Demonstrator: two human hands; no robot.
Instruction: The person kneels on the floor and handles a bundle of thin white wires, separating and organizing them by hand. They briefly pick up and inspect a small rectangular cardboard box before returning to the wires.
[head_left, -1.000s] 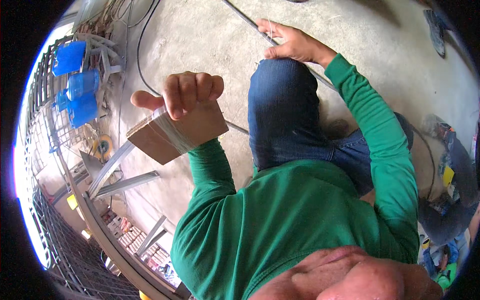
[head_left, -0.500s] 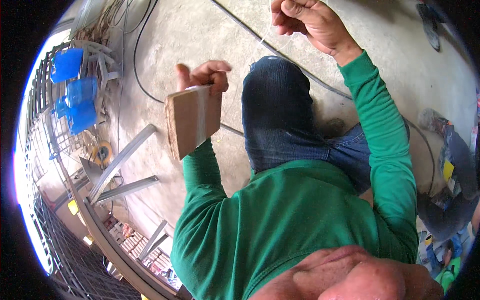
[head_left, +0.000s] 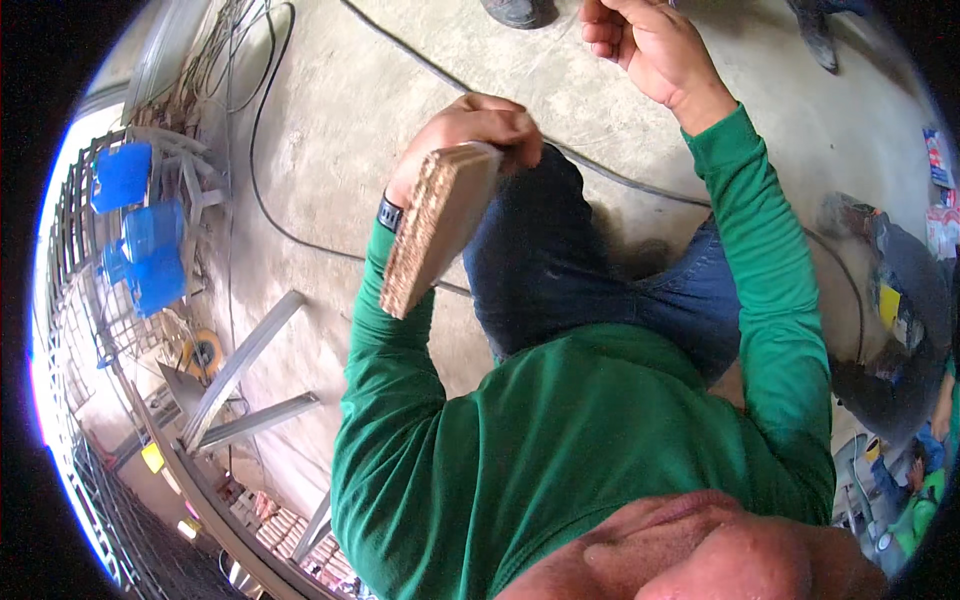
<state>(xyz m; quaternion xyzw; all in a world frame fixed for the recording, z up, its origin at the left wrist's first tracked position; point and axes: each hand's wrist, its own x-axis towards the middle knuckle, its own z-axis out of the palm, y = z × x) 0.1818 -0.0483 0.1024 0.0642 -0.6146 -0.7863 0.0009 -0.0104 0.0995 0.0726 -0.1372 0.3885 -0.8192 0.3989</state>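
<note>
Item under inspection: one brown board (head_left: 435, 225). It is held in the air in front of the left green sleeve (head_left: 385, 345), near the jeans-covered knee (head_left: 535, 200) and off the concrete floor (head_left: 330, 130). It stands tilted, its upper end leaning right, with one rough edge turned to view.

Grip: the left hand (head_left: 465, 130) is clamped on the board's upper end, fingers bent over it; the contact behind the board is hidden from view. A dark wristband (head_left: 388, 213) sits just beside the rough edge. The right hand (head_left: 655, 50) is raised well apart from the board, fingers curled. Its fingertips run to the limit of view, so I cannot tell whether they pinch anything.

Handling: the edge shows ridged, stacked layers, consistent with corrugated cardboard; material not confirmed. I judge it light enough for one hand and stiff, no sag being visible. The brown surface appears dry and matt, so slipping seems unlikely. The layered edge is probably the weak point, liable to crush or fray. A pale band (head_left: 486, 150) by the fingers may be smoother; its make is unclear.

Recommended hold: thumb and fingers on opposite broad faces, away from the band, moderate pressure.
</note>
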